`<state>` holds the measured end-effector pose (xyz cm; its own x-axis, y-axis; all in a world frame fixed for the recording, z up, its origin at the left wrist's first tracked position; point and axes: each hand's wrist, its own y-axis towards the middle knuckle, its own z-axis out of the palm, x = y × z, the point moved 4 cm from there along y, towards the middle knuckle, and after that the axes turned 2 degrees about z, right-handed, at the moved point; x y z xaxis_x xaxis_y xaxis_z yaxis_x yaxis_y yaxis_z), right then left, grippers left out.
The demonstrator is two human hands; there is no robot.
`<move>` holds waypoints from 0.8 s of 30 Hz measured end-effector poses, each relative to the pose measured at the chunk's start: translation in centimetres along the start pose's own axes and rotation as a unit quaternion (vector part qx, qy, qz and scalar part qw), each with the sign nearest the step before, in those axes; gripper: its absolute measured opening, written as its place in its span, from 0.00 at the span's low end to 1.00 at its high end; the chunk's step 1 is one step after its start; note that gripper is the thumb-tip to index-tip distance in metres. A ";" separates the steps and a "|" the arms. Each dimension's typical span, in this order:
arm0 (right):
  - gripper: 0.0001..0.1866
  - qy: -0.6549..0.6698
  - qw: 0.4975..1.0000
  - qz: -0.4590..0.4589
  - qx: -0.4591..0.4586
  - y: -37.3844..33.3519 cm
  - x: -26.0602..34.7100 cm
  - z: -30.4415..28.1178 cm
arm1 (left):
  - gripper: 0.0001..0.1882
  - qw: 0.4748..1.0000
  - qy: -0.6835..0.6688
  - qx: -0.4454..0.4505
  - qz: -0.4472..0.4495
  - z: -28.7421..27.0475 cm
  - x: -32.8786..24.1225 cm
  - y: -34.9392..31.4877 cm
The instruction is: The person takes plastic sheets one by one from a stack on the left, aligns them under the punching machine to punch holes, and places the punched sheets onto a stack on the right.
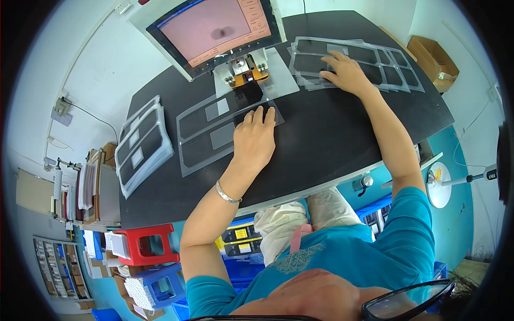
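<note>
A clear plastic film sheet [211, 125] with frosted borders and pale rectangular patches lies on the black table. Its far right part reaches the small bench machine [247, 75] with orange and metal parts. My left hand [254, 136], with a silver bangle on the wrist, rests flat on that sheet's right side, fingers stretched forward. Farther right, my right hand [345, 74] lies over a fanned pile of similar film sheets [377, 61], thumb and fingers apart. Whether its fingertips grip a sheet edge is not visible; they look spread on top.
A monitor [214, 29] stands above the machine. At the left is a thick stack of film sheets [144, 144]. An open cardboard box [432, 61] sits beyond the table's right edge. Red stool [150, 244] and blue stool [160, 286] stand at lower left.
</note>
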<state>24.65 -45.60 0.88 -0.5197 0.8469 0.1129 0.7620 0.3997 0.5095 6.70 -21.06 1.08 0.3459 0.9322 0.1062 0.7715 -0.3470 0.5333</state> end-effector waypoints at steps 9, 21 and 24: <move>0.21 0.058 0.981 0.166 0.088 -1.5 -8.6 -3.4 | 0.23 0.999 -0.038 0.014 -0.013 -0.7 0.4 -0.3; 0.19 0.069 0.989 0.112 0.075 -0.9 -5.3 -2.6 | 0.17 0.998 -0.052 0.030 -0.035 -0.2 2.5 -0.2; 0.19 0.089 0.990 0.091 0.062 -0.8 -4.4 -2.9 | 0.16 0.999 -0.022 0.005 -0.048 1.3 3.9 0.7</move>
<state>25.20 -50.68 2.50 -0.4201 0.8385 0.3470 0.8855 0.2951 0.3590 9.32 -17.83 0.75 0.2935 0.9558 0.0176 0.8075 -0.2577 0.5306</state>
